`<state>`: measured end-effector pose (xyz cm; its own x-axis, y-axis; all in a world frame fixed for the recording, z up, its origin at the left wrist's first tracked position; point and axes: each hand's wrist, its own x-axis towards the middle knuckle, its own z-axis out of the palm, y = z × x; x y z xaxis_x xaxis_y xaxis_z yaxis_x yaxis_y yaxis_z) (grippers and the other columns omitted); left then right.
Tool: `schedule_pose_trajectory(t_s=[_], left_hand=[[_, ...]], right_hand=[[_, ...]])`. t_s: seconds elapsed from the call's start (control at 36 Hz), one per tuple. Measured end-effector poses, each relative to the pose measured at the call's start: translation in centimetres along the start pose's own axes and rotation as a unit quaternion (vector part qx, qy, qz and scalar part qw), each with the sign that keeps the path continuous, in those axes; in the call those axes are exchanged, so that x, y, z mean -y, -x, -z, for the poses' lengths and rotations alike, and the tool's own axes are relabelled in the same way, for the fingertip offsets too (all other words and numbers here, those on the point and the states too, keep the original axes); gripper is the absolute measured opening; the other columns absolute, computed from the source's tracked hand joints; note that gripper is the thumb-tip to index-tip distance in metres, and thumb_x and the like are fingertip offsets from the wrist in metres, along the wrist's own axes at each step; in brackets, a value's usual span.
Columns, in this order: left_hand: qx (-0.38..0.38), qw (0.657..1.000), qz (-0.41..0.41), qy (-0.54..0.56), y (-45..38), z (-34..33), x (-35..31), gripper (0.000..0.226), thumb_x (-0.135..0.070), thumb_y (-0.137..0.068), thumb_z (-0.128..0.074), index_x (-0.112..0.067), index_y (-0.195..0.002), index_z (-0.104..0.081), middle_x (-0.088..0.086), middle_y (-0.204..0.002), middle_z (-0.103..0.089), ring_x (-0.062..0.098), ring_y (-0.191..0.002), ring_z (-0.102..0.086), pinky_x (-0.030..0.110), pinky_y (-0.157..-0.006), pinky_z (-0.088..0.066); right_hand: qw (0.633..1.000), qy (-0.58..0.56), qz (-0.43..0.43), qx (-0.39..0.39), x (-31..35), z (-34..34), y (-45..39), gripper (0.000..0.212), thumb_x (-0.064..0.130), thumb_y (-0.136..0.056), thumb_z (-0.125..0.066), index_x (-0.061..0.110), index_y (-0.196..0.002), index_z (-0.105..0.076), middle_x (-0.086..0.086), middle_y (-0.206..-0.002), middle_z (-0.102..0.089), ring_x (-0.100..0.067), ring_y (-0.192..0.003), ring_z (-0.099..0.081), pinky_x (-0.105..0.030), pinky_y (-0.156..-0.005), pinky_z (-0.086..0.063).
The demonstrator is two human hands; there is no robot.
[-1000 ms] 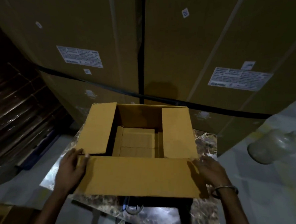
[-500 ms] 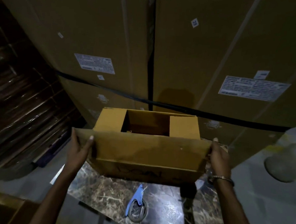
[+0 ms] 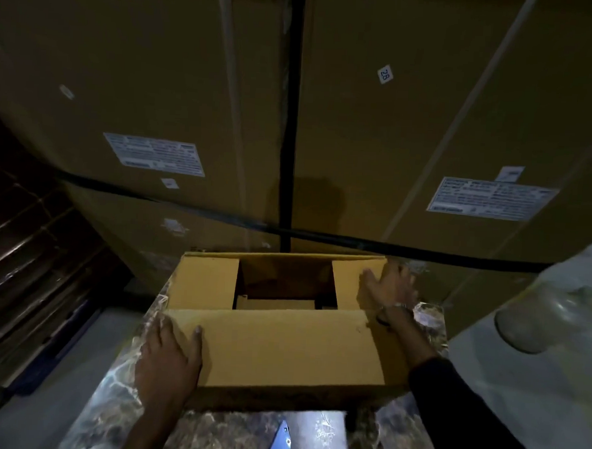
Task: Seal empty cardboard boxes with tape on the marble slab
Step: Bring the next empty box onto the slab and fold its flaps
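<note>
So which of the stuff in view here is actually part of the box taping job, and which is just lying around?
Part of the job:
cardboard box, flaps partly folded
marble slab under it
blue tape dispenser at the near edge
left hand on the near flap
right hand at the far right flap

Just lying about:
big stacked cartons behind
pale jug at right

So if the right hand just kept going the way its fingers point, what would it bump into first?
The right hand lies on the box's right flap, fingers pointing away from the person. Going straight on, it would likely pass the box's far edge and meet the big stacked cartons behind, though depth is hard to judge.
</note>
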<state>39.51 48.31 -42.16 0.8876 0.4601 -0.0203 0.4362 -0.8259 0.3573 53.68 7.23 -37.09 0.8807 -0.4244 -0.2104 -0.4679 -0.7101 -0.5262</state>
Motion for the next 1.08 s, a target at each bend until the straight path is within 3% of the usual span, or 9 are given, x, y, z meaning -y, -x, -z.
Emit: schedule_pose_trajectory(t_s=[0.11, 0.25, 0.33, 0.44, 0.5, 0.64, 0.78, 0.94, 1.08], left_hand=[[-0.001, 1.000, 0.001, 0.016, -0.5, 0.5, 0.4, 0.077, -0.069, -0.098, -0.043, -0.007, -0.144, -0.045, 0.019, -0.147, -0.048, 0.045, -0.127, -0.056, 0.058, -0.086, -0.055], [-0.002, 0.999, -0.003, 0.047, -1.5, 1.1, 0.8, 0.081, -0.074, -0.098, -0.040, -0.009, -0.146, -0.045, 0.018, -0.148, -0.049, 0.043, -0.129, -0.056, 0.058, -0.088, -0.055], [-0.004, 0.998, -0.027, 0.050, -1.9, 1.2, 1.6, 0.090, -0.081, -0.092, -0.034, -0.011, -0.146, -0.046, 0.017, -0.146, -0.052, 0.043, -0.125, -0.059, 0.057, -0.085, -0.057], [-0.008, 0.998, -0.047, 0.045, -2.2, 1.5, 2.4, 0.090, -0.084, -0.091, -0.032, -0.013, -0.145, -0.047, 0.014, -0.144, -0.055, 0.041, -0.122, -0.062, 0.054, -0.080, -0.058], [-0.003, 0.998, -0.052, 0.043, -2.2, 1.7, 2.5, 0.089, -0.083, -0.092, -0.033, -0.013, -0.145, -0.047, 0.014, -0.143, -0.056, 0.041, -0.121, -0.063, 0.054, -0.079, -0.058], [-0.017, 0.996, -0.070, 0.056, -1.6, 1.6, 2.9, 0.089, -0.081, -0.093, -0.035, -0.010, -0.144, -0.047, 0.016, -0.140, -0.057, 0.041, -0.122, -0.061, 0.054, -0.085, -0.057], [-0.015, 0.996, -0.057, 0.064, -0.4, 1.9, 3.3, 0.091, -0.081, -0.092, -0.037, -0.010, -0.148, -0.044, 0.018, -0.144, -0.054, 0.042, -0.124, -0.060, 0.055, -0.093, -0.055], [-0.009, 0.997, -0.036, 0.062, 0.9, 2.1, 4.0, 0.085, -0.077, -0.097, -0.044, -0.010, -0.149, -0.042, 0.021, -0.147, -0.054, 0.046, -0.123, -0.060, 0.056, -0.091, -0.055], [0.007, 0.998, -0.032, 0.058, 1.1, 2.3, 4.2, 0.098, -0.089, -0.089, -0.032, -0.015, -0.154, -0.035, 0.015, -0.151, -0.047, 0.042, -0.127, -0.057, 0.056, -0.093, -0.055]], right_hand=[[0.987, -0.135, -0.056, 0.070, 0.7, -1.6, -6.9, 0.101, 0.071, -0.080, -0.067, 0.018, -0.158, -0.031, -0.014, -0.156, -0.046, -0.041, -0.139, -0.044, -0.058, -0.112, -0.040], [0.962, -0.262, -0.071, 0.038, 3.4, -1.0, -6.2, 0.086, 0.050, -0.095, -0.068, 0.018, -0.162, -0.024, -0.006, -0.136, -0.062, -0.028, -0.125, -0.056, -0.045, -0.105, -0.044], [0.958, -0.263, -0.116, -0.008, 2.7, -2.0, -6.8, 0.095, 0.050, -0.091, -0.072, 0.014, -0.162, -0.020, -0.015, -0.155, -0.046, -0.037, -0.141, -0.045, -0.054, -0.116, -0.038], [0.951, -0.246, -0.182, 0.029, 2.4, -2.2, -6.1, 0.059, 0.033, -0.094, -0.067, 0.001, -0.140, -0.051, -0.021, -0.139, -0.056, -0.040, -0.125, -0.055, -0.051, -0.106, -0.048], [0.941, -0.275, -0.197, 0.016, 2.3, -2.0, -5.3, 0.051, 0.023, -0.093, -0.065, -0.003, -0.135, -0.052, -0.020, -0.126, -0.059, -0.038, -0.113, -0.058, -0.048, -0.098, -0.052], [0.919, -0.348, -0.183, -0.007, 0.8, -1.8, -3.9, 0.063, 0.006, -0.094, -0.062, -0.002, -0.151, -0.035, -0.018, -0.142, -0.050, -0.035, -0.126, -0.052, -0.041, -0.097, -0.046], [0.912, -0.382, -0.149, -0.018, -0.4, -0.1, -2.1, 0.052, -0.004, -0.090, -0.067, 0.015, -0.133, -0.045, -0.006, -0.109, -0.059, -0.028, -0.106, -0.056, -0.032, -0.071, -0.044], [0.915, -0.402, -0.032, -0.011, -1.2, 0.8, 1.3, 0.052, -0.016, -0.086, -0.053, 0.013, -0.128, -0.065, -0.006, -0.111, -0.070, -0.006, -0.086, -0.061, -0.021, -0.073, -0.046], [0.890, -0.449, -0.011, 0.074, -3.8, 1.1, 1.7, 0.041, -0.011, -0.091, -0.051, 0.018, -0.112, -0.073, -0.005, -0.113, -0.073, -0.032, -0.114, -0.064, -0.039, -0.087, -0.055]])
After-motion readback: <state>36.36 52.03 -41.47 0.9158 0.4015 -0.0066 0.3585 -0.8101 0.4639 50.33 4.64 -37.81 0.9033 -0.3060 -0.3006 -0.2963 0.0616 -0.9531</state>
